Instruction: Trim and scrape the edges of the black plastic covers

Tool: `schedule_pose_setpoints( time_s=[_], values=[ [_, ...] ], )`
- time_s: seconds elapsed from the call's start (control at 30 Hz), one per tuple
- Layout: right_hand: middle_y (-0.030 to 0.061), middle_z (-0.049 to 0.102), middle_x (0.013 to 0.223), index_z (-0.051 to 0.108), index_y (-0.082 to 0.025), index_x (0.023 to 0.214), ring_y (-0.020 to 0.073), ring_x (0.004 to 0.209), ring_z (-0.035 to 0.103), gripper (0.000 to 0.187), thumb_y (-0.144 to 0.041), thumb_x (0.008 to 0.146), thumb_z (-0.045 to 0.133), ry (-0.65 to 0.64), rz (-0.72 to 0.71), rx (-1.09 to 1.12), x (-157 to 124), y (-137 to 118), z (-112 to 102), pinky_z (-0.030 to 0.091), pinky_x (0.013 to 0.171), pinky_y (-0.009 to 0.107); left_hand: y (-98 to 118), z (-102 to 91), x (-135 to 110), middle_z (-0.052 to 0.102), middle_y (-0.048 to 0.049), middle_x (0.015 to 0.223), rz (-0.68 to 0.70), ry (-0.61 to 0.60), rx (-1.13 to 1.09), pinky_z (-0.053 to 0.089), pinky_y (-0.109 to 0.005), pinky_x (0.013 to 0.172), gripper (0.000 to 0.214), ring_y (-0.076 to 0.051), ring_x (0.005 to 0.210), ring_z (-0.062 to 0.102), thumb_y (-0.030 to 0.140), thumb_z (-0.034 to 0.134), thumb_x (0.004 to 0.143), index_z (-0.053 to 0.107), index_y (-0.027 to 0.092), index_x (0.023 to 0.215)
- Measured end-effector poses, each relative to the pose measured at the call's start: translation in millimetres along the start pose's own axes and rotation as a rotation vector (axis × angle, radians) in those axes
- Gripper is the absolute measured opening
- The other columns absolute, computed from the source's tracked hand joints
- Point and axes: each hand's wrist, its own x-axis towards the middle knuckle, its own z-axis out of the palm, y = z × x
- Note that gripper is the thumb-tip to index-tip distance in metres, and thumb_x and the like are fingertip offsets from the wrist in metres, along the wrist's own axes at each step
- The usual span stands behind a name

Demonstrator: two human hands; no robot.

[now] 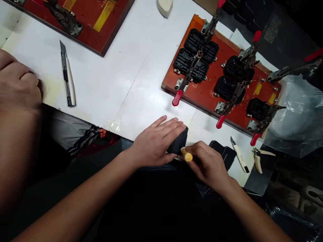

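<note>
My left hand (pixel 156 143) lies flat, fingers stretched out together, pressing down on a black plastic part (pixel 179 143) at the near edge of the white table. My right hand (pixel 208 164) is closed around a tool with a yellow handle (pixel 187 156), its tip hidden against the black part. A second black part (pixel 224 153) lies just right of my right hand.
An orange jig board (pixel 214 97) with red-tipped toggle clamps (pixel 177 97) and several black parts sits at the right. A utility knife (pixel 67 79) lies at the left, near another person's fist (pixel 19 84). A small knife (pixel 239 156) and cutters (pixel 258 158) lie at the right.
</note>
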Motion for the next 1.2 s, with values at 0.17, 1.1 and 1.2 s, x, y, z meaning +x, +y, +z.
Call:
schedule_pose_setpoints(
  time_s=[0.17, 1.1, 1.2],
  values=[
    [0.0021, 0.061, 0.091, 0.057, -0.024, 0.102, 0.0196, 0.078, 0.061, 0.012, -0.028, 0.101, 0.069, 0.230, 0.086, -0.071, 14, 4, 5, 0.049, 0.069, 0.032, 2, -0.3, 0, 0.050, -0.0164, 0.163, -0.023, 0.003, 0.006, 0.017, -0.049, 0.136, 0.081, -0.030, 0.159, 0.037, 0.042, 0.068, 0.093, 0.036, 0.011, 0.160],
    [0.0040, 0.064, 0.092, 0.051, -0.025, 0.099, 0.0236, 0.077, 0.065, 0.018, -0.039, 0.103, 0.061, 0.534, 0.306, -0.117, 11, -5, 42, 0.047, 0.065, 0.035, 11, 6.7, -5, 0.051, -0.0139, 0.163, -0.068, -0.026, 0.134, 0.015, -0.059, 0.135, 0.095, -0.033, 0.157, 0.039, 0.048, 0.077, 0.085, 0.029, 0.023, 0.163],
    [0.0030, 0.063, 0.093, 0.052, -0.024, 0.101, 0.0211, 0.076, 0.061, 0.014, -0.034, 0.103, 0.061, 0.488, 0.318, -0.089, 12, -3, 41, 0.044, 0.067, 0.033, 12, 5.8, -1, 0.052, -0.0130, 0.162, -0.069, -0.052, 0.143, 0.015, -0.055, 0.136, 0.095, -0.032, 0.157, 0.040, 0.050, 0.077, 0.085, 0.030, 0.021, 0.162]
  ],
)
